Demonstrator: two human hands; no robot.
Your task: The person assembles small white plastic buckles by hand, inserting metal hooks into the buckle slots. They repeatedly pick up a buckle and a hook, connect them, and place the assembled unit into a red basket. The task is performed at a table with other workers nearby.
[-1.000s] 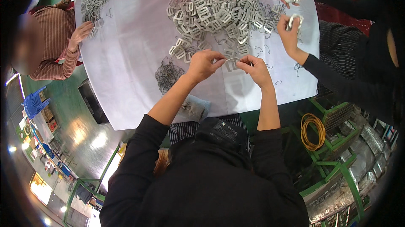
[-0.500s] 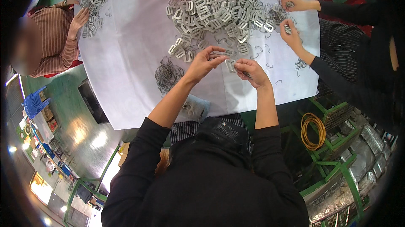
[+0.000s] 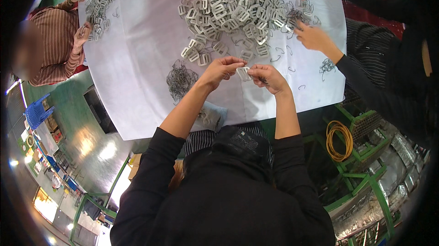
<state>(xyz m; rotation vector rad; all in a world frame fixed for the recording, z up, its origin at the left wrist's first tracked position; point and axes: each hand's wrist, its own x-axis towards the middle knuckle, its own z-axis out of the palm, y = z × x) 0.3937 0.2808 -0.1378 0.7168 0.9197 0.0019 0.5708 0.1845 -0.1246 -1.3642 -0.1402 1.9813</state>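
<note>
A grey metal slide buckle (image 3: 243, 74) with slots is held over the white table, between my two hands. My left hand (image 3: 218, 73) pinches its upper left side with thumb and forefinger. My right hand (image 3: 273, 80) grips its right edge with the fingertips. Something small and dark, like bent wire, shows in the curled fingers of that hand. Just beyond my hands lies a large heap of similar buckles (image 3: 224, 10), a few of them loose at its near edge. A tangle of thin dark wire hooks (image 3: 181, 80) rests left of my left forearm.
Loose wire hooks (image 3: 291, 69) are scattered to the right. At the right edge a co-worker's hands (image 3: 315, 40) work by another hook pile; a second person's hand (image 3: 82, 34) is at the left beside more buckles. A pale blue cloth (image 3: 217, 112) lies at the table's near edge.
My left hand's fingers, apart from the buckle before, have closed on it. The buckle has shifted slightly left and tilted. The right co-worker's hands have moved apart, one reaching to the hook pile.
</note>
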